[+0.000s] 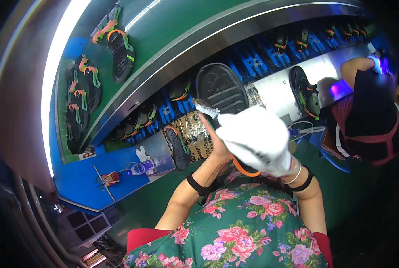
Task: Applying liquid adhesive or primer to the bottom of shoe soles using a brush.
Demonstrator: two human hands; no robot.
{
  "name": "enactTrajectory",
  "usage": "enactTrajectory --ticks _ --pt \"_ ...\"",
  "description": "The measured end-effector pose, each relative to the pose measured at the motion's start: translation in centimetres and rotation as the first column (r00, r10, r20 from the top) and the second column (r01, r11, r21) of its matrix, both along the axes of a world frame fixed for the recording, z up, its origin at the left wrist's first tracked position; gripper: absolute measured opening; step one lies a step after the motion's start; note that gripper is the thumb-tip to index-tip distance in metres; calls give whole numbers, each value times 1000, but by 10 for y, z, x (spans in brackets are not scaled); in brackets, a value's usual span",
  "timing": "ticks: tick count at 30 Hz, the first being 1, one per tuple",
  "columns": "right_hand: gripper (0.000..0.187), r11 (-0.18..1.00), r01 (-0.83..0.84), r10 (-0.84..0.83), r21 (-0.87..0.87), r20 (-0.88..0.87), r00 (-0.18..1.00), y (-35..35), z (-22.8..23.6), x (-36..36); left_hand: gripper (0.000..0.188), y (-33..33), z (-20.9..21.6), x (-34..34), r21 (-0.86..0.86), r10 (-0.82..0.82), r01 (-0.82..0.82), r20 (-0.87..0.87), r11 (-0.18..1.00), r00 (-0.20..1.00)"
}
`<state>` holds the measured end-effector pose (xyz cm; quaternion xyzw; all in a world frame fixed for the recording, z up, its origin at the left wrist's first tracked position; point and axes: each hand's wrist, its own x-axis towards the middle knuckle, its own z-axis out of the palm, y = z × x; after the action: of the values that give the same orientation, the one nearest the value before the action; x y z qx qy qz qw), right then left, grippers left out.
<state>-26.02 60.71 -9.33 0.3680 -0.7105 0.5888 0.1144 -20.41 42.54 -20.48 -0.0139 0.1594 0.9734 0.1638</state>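
Observation:
A black sandal (pixel 222 85) with a ridged footbed is held up in front of my body, its toe end pointing away from me. My left hand (pixel 218 145), mostly bare with white wrapping about a fingertip, grips the sandal's left side. Across the middle of the sandal lies my right hand (pixel 257 138) in a smudged white glove, closed over it; its fingertips are hidden. Below the glove an orange edge (pixel 246 168) of the sandal shows near my apron. Another sandal (pixel 178 147) with an orange and green strap lies beyond my left forearm.
Sandals (pixel 121 56) lie on a green upper shelf (pixel 172 22) at the left. Blue racks (pixel 255 64) carry more footwear behind the metal ledge (pixel 271 96). A bottle (pixel 141 167) lies on a blue table (pixel 79 178). A co-worker (pixel 369 107) sits at the right near another sandal (pixel 304 91).

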Motion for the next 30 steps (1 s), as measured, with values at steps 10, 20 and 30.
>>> enactTrajectory --ticks 10,20,30 --pt "35 995 53 -59 -79 -69 996 -6 -8 -1 92 -10 -20 -18 -166 29 -50 -126 985 992" --pt "32 993 60 -64 -98 -35 997 -2 -19 -1 99 -6 -3 -21 -518 316 -79 387 852 866" --pt "27 994 7 -5 -110 15 1000 5 -30 2 108 0 20 -51 -410 -99 88 -7 908 995"
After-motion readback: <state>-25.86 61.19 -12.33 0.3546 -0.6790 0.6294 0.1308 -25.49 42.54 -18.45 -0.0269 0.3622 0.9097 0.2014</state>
